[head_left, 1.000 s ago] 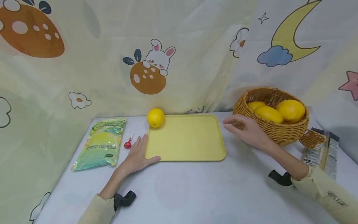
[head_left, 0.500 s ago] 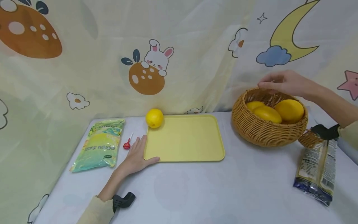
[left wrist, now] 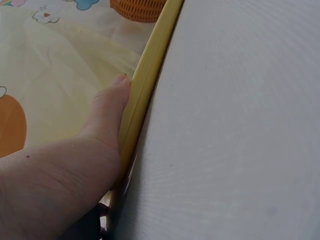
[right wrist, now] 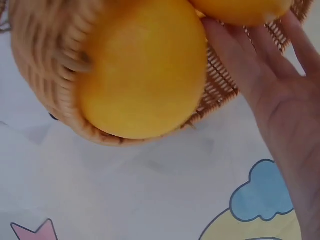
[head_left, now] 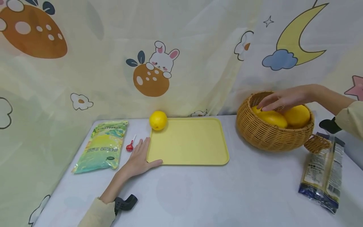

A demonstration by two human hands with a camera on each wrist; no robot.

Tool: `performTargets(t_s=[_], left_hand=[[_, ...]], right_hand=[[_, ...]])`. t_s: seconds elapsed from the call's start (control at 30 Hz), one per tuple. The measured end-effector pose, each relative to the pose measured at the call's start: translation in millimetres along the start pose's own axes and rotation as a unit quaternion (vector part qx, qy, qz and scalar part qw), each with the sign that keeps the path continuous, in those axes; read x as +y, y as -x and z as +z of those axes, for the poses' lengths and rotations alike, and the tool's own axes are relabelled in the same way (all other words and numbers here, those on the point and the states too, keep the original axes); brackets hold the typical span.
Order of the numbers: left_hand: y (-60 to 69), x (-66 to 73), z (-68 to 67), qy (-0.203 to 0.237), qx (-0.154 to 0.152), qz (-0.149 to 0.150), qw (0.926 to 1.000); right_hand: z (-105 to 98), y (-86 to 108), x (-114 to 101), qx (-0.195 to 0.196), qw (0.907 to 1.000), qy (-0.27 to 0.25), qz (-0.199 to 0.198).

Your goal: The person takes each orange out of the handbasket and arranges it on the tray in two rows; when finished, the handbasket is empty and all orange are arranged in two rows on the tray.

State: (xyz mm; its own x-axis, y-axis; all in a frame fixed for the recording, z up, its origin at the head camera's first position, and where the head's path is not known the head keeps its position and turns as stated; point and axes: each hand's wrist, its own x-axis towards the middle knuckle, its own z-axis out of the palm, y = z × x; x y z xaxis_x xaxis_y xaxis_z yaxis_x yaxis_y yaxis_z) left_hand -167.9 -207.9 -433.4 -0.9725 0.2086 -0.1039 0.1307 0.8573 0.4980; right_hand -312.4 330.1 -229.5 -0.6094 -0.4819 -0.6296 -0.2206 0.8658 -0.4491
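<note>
My left hand (head_left: 138,160) rests at the front left corner of a yellow tray (head_left: 190,142), fingers along its left side. In the left wrist view the thumb (left wrist: 107,107) lies along the tray's rim. A yellow lemon (head_left: 158,120) sits on the tray's back left corner. On the right, my right hand (head_left: 292,96) reaches over a wicker basket (head_left: 269,138), its fingers down among several lemons (head_left: 273,119). The right wrist view has those fingers beside a lemon (right wrist: 240,9) deeper in, with a nearer lemon (right wrist: 145,70) apart from the hand. Whether they touch fruit is unclear.
A green and yellow bag (head_left: 102,146) lies left of the tray, and a red lollipop (head_left: 129,146) lies between them. At the right a dark blue and silver packet (head_left: 323,176) lies partly under the basket's small wicker piece (head_left: 317,144). A printed cloth hangs behind.
My right hand has gone from beside the tray, up to the basket's back rim, then down among the lemons. The left hand stays at the tray's corner.
</note>
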Motion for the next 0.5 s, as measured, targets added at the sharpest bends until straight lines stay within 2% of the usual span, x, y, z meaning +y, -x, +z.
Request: performTargets(t_s=[0.1, 0.27, 0.4, 0.5], left_hand=[[-0.5, 0.2, -0.1, 0.001, 0.002, 0.002, 1.0000], [-1.0, 0.2, 3.4, 0.005, 0.005, 0.008, 0.9999], [-1.1, -0.6, 4.2, 0.004, -0.001, 0.008, 1.0000], [-2.0, -2.3, 1.9, -0.002, 0.002, 0.007, 1.0000]], right_hand=[[-7, -3.5, -5, -0.056, 0.9979, -0.029, 0.016], [-14, -8.7, -7, -0.129, 0.9876, -0.086, 0.025], [-18, -14.3, -7, -0.156, 0.9811, -0.109, 0.036], [-23, -19.4, -6, -0.160, 0.9800, -0.111, 0.041]])
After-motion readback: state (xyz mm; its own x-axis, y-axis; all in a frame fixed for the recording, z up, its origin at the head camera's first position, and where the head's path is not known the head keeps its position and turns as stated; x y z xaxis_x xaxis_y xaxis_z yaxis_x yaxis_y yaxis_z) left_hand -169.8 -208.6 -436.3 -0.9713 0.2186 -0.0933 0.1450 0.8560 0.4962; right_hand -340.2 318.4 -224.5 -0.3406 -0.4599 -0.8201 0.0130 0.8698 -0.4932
